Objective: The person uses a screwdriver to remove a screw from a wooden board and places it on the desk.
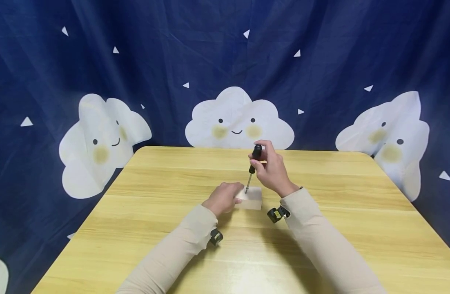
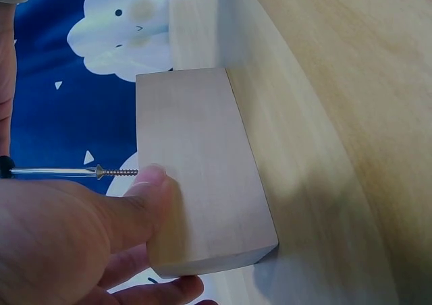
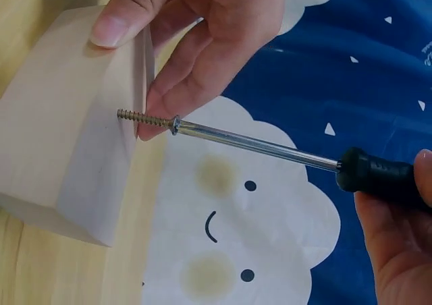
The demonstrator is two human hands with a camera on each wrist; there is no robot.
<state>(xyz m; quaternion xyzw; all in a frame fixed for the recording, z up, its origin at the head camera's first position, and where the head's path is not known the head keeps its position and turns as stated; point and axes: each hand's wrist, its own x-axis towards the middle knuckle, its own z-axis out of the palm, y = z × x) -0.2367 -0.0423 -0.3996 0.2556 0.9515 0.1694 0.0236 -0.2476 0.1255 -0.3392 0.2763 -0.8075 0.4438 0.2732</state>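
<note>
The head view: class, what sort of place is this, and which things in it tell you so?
Probably a staged recording corner, not a workshop: a dark blue backdrop printed with smiling clouds hangs behind one bare wooden table, where the hands work only a screwdriver, a screw and a wood block.

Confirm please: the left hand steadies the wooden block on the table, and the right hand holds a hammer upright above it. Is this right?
One detail is wrong. The right hand holds a screwdriver, not a hammer; the right wrist view shows a screw on its tip. The left hand does steady the wooden block on the table.
</note>
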